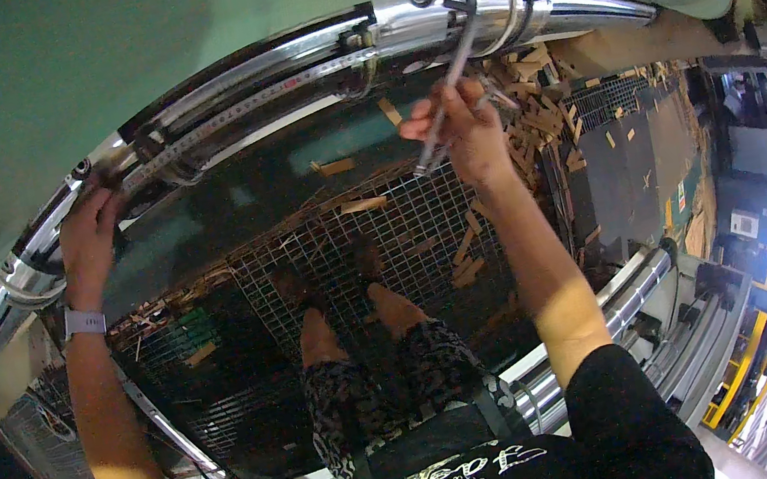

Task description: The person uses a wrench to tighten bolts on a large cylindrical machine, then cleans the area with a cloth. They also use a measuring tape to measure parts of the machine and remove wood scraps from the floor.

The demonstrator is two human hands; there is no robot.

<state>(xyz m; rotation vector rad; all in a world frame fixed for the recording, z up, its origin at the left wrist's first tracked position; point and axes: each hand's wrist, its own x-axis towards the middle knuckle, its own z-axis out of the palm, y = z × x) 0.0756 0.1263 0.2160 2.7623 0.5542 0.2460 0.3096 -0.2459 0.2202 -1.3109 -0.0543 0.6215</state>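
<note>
I stand on a wire mesh grating point(402, 226) between shiny steel rollers. My right hand point(467, 129) grips a long metal wrench point(445, 92) whose upper end sits on a fitting at the top of the polished roller point(294, 67). My left hand point(88, 233), with a white watch on the wrist, rests against the left end of that roller near a dark clamp. Along the roller runs a metal ruler strip point(231, 118). My legs and shoes show below on the mesh.
Several cardboard scraps point(535, 113) lie piled on the mesh at upper right. A second steel roller point(616, 292) runs behind me at lower right. A large green machine panel point(166, 32) fills the top. Yellow and grey machinery stands at far right.
</note>
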